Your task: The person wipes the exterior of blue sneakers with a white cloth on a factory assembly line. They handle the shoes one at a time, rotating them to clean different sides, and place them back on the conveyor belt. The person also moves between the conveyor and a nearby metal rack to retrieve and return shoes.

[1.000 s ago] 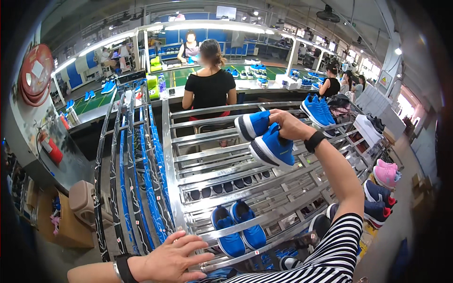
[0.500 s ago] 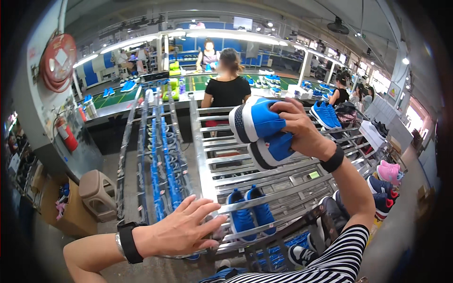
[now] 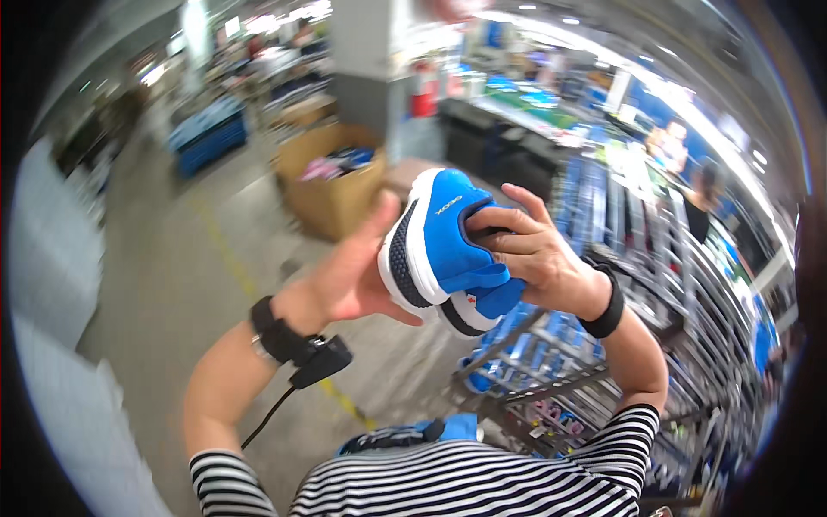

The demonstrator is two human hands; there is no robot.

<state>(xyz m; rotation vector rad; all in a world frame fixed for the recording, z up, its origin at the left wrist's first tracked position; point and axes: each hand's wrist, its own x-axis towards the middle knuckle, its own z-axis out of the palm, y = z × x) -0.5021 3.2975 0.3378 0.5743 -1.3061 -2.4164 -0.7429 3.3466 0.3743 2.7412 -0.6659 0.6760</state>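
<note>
Right hand: clamped over the top of a pair of blue shoes, fingers hooked into an opening, black band on the wrist.
Left hand: open palm pressed flat against the white soles from the other side (black strap and a cable at the wrist).
Shoes: raised in front of the chest, between both hands, soles facing left.
Rack: metal, to the right and below, more blue shoes on its bars.
Cardboard box: on the floor beyond the hands, well apart.
</note>
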